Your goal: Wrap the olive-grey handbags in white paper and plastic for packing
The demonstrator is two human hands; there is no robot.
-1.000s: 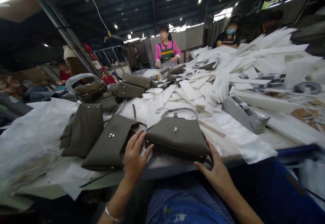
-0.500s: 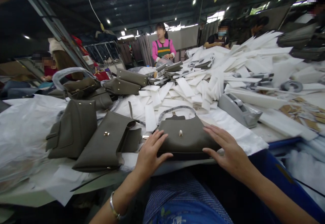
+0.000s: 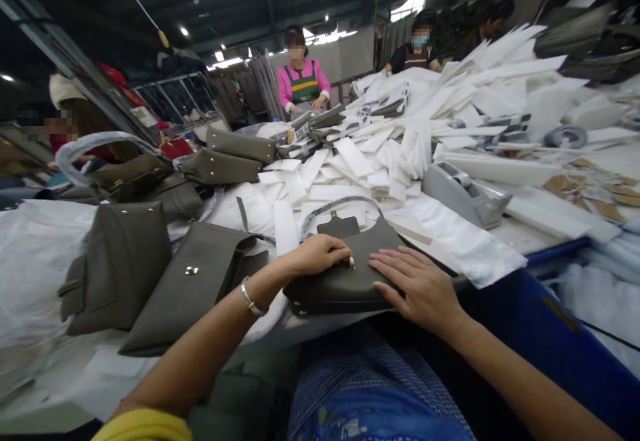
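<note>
a dark olive-grey leather handbag (image 3: 325,294) lies on its side at the near edge of a pale worktable (image 3: 517,235), right in front of the person, its looped, grey-wrapped handle (image 3: 345,199) pointing away toward the far side. the left hand (image 3: 320,254) reaches across the upper face of the bag with its fingers bent, the tips at a small pale metal clasp (image 3: 351,263); whether they pinch the clasp or only touch it cannot be told. the right hand (image 3: 420,287) is spread palm down over the right part of the same face, fingers apart and pointing toward the clasp, resting on the leather without gripping. a silver-coloured bangle (image 3: 250,297) circles the left wrist, and a yellow sleeve (image 3: 143,424) shows farther up that arm. just left of the handbag, a second olive-grey leather bag with a shiny rectangular fitting (image 3: 185,287) lies slanted, and beside it sits a third olive-grey bag with metal studs (image 3: 127,264). beyond the right hand stands a grey plastic tape dispenser (image 3: 463,194), near a large heap of flat white packing strips (image 3: 395,154) spreading across the middle of the table. on the far side, a person in a pink top and green apron (image 3: 304,84) has both hands low, near more olive-grey bags (image 3: 237,151).
</note>
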